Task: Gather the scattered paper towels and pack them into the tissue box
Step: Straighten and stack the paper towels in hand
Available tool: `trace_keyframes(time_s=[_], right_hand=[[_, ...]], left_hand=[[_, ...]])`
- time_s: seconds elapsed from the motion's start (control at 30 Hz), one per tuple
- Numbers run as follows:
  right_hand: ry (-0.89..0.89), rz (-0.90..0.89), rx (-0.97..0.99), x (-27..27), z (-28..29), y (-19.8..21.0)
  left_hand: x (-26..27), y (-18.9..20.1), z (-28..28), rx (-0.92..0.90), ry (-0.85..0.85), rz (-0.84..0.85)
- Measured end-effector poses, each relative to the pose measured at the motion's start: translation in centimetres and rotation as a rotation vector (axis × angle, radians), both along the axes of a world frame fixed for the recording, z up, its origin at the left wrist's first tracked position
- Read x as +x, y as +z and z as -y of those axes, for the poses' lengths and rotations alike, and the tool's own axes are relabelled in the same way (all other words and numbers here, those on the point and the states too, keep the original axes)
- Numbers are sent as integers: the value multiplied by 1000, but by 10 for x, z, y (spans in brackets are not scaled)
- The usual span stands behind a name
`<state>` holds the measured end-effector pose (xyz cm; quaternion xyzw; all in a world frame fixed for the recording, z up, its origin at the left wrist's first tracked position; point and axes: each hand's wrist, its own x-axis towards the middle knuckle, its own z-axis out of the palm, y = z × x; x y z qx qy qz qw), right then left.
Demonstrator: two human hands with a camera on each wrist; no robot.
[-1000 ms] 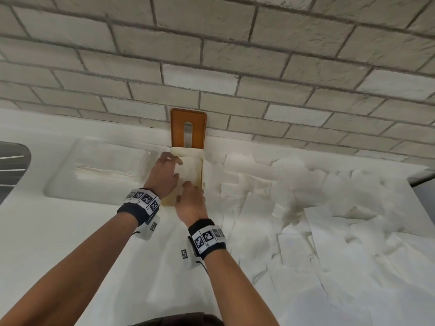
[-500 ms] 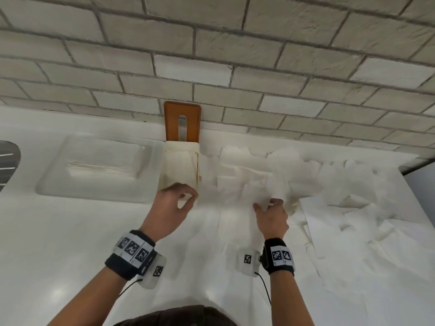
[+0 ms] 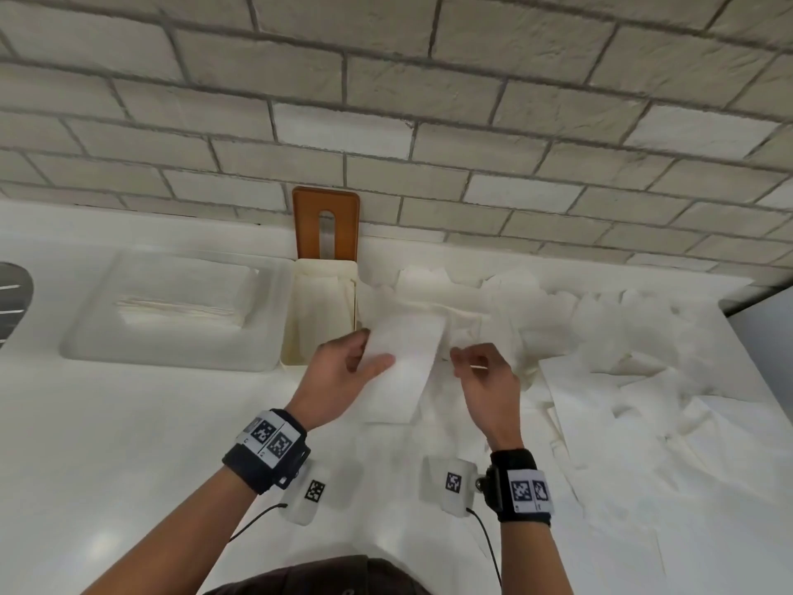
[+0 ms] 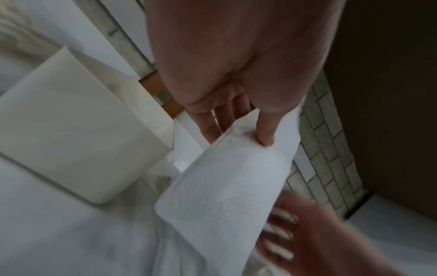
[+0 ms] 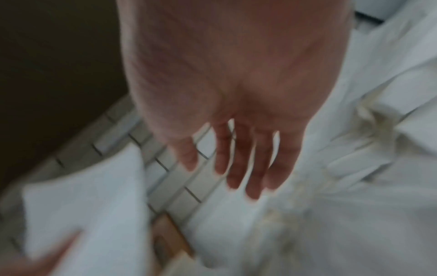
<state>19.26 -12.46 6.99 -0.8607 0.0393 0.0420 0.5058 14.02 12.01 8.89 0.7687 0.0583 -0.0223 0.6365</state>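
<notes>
The cream tissue box [image 3: 300, 337] stands open against the wall with towels packed inside, and its orange lid [image 3: 326, 221] leans upright behind it. Just right of the box my left hand [image 3: 375, 347] pinches a folded paper towel [image 3: 403, 358], thumb on top and fingers beneath, as the left wrist view shows [image 4: 224, 186]. My right hand [image 3: 465, 358] hovers at the towel's right edge with straight fingers [image 5: 236, 168] and holds nothing. Several loose paper towels [image 3: 600, 358] lie scattered over the counter to the right.
A shallow white tray [image 3: 266, 319] holding a flat stack of towels sits left of the box. A brick wall [image 3: 386, 122] runs behind the counter. A dark object [image 3: 13, 302] shows at the left edge, and the counter ends at the right [image 3: 738, 302].
Both hands left the tissue box. The right hand reached into the pile, and now the left hand holds a folded towel lifted between the two hands.
</notes>
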Motion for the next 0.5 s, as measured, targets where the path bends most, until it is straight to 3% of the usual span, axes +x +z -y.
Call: trace_keyframes(time_s=[0.07,0.13,0.2,0.33,0.5], right_hand=[[-53,-126,-310,8,11,-28],[32,-279,-485,10,19,-54],[39,-300,-523,9,21,-70],[-56,-159,-574,4,17,-75],[-67,-181,-524,6,11,-75]], left_hand=[[4,7,-13,45,73,30],[16,10,-31,169,162,45],[33,10,-52,315,223,-1],[70,-2,-78,450,264,-176],[105,-24,-81,697,88,-369]])
